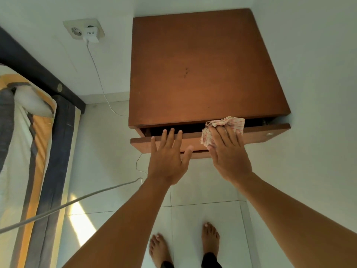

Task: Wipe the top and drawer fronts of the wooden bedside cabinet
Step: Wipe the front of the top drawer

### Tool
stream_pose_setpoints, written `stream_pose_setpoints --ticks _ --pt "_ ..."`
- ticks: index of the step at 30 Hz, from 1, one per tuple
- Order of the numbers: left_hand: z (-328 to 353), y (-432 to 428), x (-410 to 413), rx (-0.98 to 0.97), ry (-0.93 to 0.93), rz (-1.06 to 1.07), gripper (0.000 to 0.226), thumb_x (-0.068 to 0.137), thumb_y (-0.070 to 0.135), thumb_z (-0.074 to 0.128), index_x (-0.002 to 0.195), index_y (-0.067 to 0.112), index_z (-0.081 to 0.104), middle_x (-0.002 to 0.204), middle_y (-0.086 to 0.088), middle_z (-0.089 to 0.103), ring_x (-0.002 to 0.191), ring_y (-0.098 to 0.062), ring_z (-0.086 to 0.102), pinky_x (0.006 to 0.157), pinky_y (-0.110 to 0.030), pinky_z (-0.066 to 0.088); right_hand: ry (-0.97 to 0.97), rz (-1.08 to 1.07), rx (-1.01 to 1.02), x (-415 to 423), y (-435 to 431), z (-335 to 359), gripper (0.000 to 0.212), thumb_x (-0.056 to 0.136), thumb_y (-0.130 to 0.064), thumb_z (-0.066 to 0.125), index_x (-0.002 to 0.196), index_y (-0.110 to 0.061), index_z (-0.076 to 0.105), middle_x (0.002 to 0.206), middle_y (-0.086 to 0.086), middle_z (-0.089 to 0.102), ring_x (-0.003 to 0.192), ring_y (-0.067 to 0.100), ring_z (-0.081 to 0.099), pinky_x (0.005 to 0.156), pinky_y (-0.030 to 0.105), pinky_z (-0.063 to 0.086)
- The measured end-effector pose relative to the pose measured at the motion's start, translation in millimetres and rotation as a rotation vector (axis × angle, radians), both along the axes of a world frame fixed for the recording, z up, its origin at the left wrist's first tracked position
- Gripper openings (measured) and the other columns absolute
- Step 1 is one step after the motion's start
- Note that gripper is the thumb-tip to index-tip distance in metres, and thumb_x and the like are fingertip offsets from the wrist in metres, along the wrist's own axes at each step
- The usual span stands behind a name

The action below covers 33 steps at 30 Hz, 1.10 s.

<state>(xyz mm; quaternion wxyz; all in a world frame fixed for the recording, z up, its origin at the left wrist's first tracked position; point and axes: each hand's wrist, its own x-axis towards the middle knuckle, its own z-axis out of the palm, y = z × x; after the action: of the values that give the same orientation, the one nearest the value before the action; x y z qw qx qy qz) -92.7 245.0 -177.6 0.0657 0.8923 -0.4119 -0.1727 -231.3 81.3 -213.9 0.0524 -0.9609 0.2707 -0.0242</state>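
Observation:
The wooden bedside cabinet (204, 70) stands in a white corner, seen from above, its brown top bare. Its top drawer (258, 135) is pulled out a little, with a dark gap behind the drawer front. My left hand (168, 157) lies flat against the drawer front, fingers spread, with the fingertips over its upper edge. My right hand (228, 151) presses a white cloth with thin red checks (226, 123) against the drawer front, and the cloth bunches over the top edge. A small round knob (269, 134) shows near the drawer's right end.
A bed with a dark frame (36, 74) and striped bedding (34, 144) fills the left side. A wall socket with a white charger (90, 33) sits left of the cabinet, and its cable (100, 80) trails down across the white tile floor. My bare feet (210, 238) stand below.

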Motion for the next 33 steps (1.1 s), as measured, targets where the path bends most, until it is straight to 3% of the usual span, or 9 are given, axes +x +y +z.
stream_pose_setpoints --ticks 7,14,22,29,33 --pt "-2.7 -14.0 -15.7 0.016 -0.033 0.036 0.1 0.081 0.072 -0.027 0.163 0.023 0.003 0.171 -0.001 0.001 0.157 -0.025 -0.008 0.125 -0.053 -0.005 -0.028 -0.063 -0.078 -60.2 -74.5 -4.4 0.057 0.106 -0.036 0.034 0.157 -0.013 0.031 0.157 0.013 0.037 0.15 0.037 0.028 0.123 0.052 0.024" --pt "-3.8 -11.3 -13.1 0.044 -0.018 0.029 0.085 0.09 0.067 -0.01 0.163 0.025 -0.002 0.171 0.0 -0.004 0.157 -0.023 -0.013 0.124 -0.05 -0.01 -0.038 -0.148 -0.071 -87.0 -116.4 -4.8 0.054 0.105 -0.028 0.035 0.154 -0.006 0.036 0.156 0.019 0.04 0.149 0.041 0.029 0.125 0.051 0.025" --pt "-0.2 -8.4 -4.2 0.099 0.009 -0.007 0.089 0.084 0.069 -0.014 0.162 0.028 -0.006 0.171 0.001 -0.009 0.156 -0.023 -0.015 0.123 -0.047 -0.009 -0.099 -0.151 -0.066 -83.8 -117.3 -4.6 0.058 0.094 -0.004 0.065 0.149 0.0 0.045 0.15 0.023 0.049 0.144 0.045 0.039 0.118 0.055 0.037" --pt "10.5 -11.1 -0.5 0.157 0.088 -0.005 0.079 0.092 0.065 -0.001 0.162 0.028 -0.007 0.171 0.0 -0.011 0.156 -0.027 -0.016 0.125 -0.051 -0.006 -0.179 -0.15 -0.066 -90.9 -116.4 -6.4 0.067 0.087 0.018 0.058 0.15 0.003 0.044 0.153 0.023 0.047 0.145 0.042 0.041 0.116 0.052 0.041" --pt "14.1 -13.9 1.5 0.188 0.112 -0.007 0.074 0.099 0.063 0.004 0.162 0.027 -0.006 0.171 -0.001 -0.011 0.156 -0.028 -0.016 0.123 -0.052 -0.007 -0.249 -0.184 -0.028 -105.7 -103.4 -1.4 0.065 0.085 0.019 0.061 0.147 0.008 0.045 0.151 0.025 0.05 0.14 0.041 0.049 0.102 0.051 0.053"
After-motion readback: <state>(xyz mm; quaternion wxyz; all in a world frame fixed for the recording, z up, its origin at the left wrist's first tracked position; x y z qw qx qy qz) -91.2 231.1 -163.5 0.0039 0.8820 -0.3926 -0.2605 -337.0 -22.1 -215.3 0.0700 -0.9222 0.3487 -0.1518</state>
